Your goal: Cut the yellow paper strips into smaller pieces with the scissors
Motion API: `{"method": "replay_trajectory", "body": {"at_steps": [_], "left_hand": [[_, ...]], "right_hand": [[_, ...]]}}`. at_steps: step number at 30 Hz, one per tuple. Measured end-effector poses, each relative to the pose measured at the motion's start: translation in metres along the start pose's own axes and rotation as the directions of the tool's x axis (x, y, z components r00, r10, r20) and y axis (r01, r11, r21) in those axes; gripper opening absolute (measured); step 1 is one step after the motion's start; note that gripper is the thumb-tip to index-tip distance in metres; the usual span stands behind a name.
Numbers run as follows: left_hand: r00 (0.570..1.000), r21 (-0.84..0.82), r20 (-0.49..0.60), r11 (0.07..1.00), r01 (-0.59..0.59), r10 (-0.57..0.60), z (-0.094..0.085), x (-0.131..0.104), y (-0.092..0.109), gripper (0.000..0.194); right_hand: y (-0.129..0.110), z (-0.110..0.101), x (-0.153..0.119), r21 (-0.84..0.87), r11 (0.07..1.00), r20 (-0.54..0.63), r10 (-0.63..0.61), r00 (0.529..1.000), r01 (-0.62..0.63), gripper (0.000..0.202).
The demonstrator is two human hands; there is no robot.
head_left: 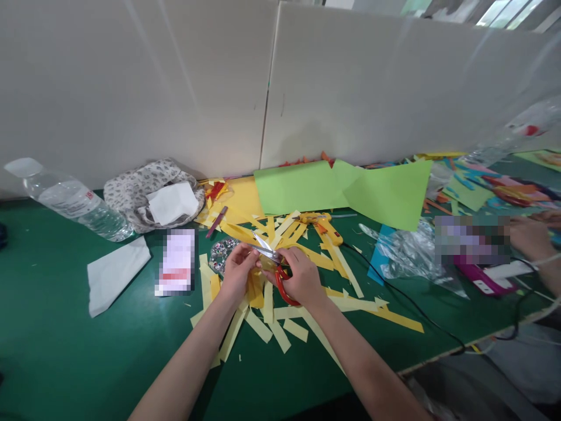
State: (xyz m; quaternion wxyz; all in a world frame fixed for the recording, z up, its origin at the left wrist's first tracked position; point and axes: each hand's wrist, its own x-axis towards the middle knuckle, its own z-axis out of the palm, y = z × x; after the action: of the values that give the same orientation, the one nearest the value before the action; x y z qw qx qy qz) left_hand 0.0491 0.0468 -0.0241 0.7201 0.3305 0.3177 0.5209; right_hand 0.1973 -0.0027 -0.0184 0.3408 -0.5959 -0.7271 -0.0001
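My right hand [302,278] is closed around the red handles of a pair of scissors [275,256], whose blades stand apart and point up and left. Close to the blades, my left hand [238,269] is closed in a pinch; what lies between its fingertips is too small to make out. Beneath both hands spreads a loose pile of yellow paper strips [258,325]. A floral scrunchie [218,255] lies just left of my left hand. Behind my right hand rests a yellow hot glue gun [323,225] with a black cable.
A tilted water bottle [72,199], a patterned cloth bag [127,190] with white tissue and a blurred phone-like rectangle [177,257] are at left. Green paper sheets [298,190] lean against the white partition [175,88]. Clear plastic [414,254] and another person's hand [528,237] are right.
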Motion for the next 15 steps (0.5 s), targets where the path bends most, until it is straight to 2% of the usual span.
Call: {"method": "replay_trajectory", "body": {"at_steps": [15], "left_hand": [[1.0, 0.002, -0.001, 1.0, 0.028, -0.028, 0.002, -0.0011, 0.0046, 0.019]], "right_hand": [[0.0011, -0.0019, 0.0008, -0.008, 1.0, 0.008, -0.009, 1.0, 0.009, 0.036]]}}
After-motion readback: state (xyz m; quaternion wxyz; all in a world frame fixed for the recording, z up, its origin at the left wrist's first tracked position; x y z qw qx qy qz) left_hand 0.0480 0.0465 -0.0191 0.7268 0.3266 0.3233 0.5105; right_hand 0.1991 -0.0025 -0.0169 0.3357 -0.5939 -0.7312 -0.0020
